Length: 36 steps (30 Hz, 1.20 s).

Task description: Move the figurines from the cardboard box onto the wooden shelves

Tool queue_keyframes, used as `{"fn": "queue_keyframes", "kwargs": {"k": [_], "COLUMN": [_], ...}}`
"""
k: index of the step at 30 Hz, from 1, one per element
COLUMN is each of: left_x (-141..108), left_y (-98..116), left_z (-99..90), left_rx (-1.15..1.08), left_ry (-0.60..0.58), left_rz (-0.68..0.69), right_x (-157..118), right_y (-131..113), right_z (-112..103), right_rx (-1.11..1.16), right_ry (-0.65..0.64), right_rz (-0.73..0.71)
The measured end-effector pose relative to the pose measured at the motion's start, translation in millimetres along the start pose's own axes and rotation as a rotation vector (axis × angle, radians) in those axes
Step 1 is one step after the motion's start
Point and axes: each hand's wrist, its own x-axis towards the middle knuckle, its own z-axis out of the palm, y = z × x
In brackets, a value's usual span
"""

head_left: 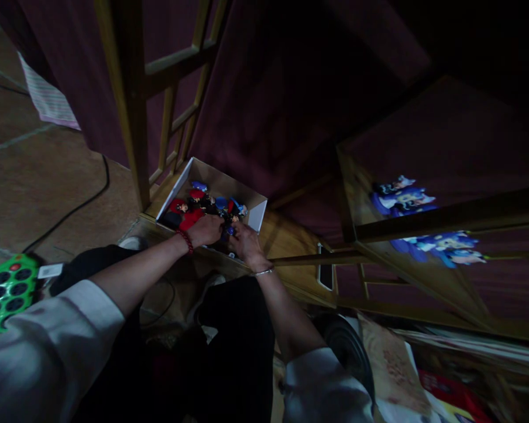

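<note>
A shallow open cardboard box [258,216] with white outer sides holds several small toy figurines [197,194] in red, black and blue. Both my hands reach into its near side. My left hand [208,229], with a red bead bracelet at the wrist, has its fingers curled over the figurines; what they grip is hidden. Close beside it, my right hand [245,241], wearing a thin silver bangle, closes its thumb and fingers at a small blue-and-dark figurine [230,230]. Dim light blurs the fingertips.
The box rests on a wooden shelf [286,238] with a phone [325,267] at its right. More blue and white figurines [405,197] stand on another shelf. Wooden frame posts [127,111] rise nearby. A green power strip [9,291] and black cable [77,205] are at left.
</note>
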Motion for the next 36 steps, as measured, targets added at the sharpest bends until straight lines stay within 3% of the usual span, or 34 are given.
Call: {"fn": "queue_keyframes", "kwargs": {"k": [11,23,28,33,36], "left_x": [0.8,-8.0,-16.9,-35.6,-45.7], "left_y": [4.0,0.9,10.6,33.9,44.7], "left_z": [3.6,9.0,8.1,9.4,12.4], "left_rx": [-0.003,-0.173,-0.588,-1.225,-1.44], "left_ry": [0.029,0.164,0.246,0.261,0.318], "left_rz": [-0.065,-0.133,-0.093,-0.197,-0.219], "right_x": [-6.3,-7.4,-12.6,-22.3,-30.1], "right_y": [-6.4,-0.4,-3.4,-10.0,-12.9], "right_z": [-8.1,-16.8,-30.1,-41.6,-48.8], "right_rx": [-0.111,0.157,0.294,0.39,0.445], "right_ry": [-0.001,0.103,0.122,0.135,0.114], "right_rz": [-0.054,-0.073,-0.112,-0.11,-0.112]}}
